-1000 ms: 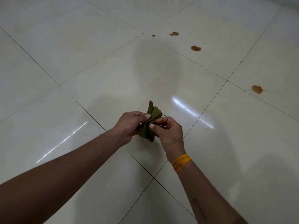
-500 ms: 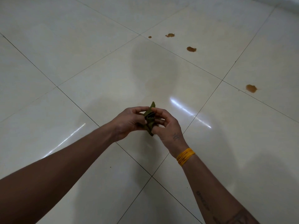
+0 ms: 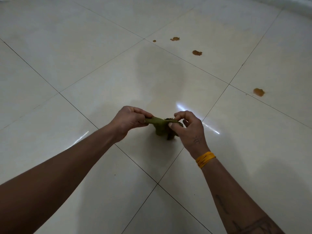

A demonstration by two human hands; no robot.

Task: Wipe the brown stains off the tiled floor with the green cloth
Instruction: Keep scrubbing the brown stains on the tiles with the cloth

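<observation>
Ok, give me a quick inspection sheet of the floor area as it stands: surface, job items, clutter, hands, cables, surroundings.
Surface: glossy pale tiled floor with dark grout lines and light glare.
Job's things: green cloth held bunched above the floor; four brown stains unwiped: a tiny spot, one beside it, one nearer, the largest at far right.
Clutter: nothing seen.
Hands: left hand and right hand each pinch an end of the cloth; yellow band on the right wrist.
Cables: nothing seen.
Surroundings: a pale edge at top right, too blurred to identify.
</observation>
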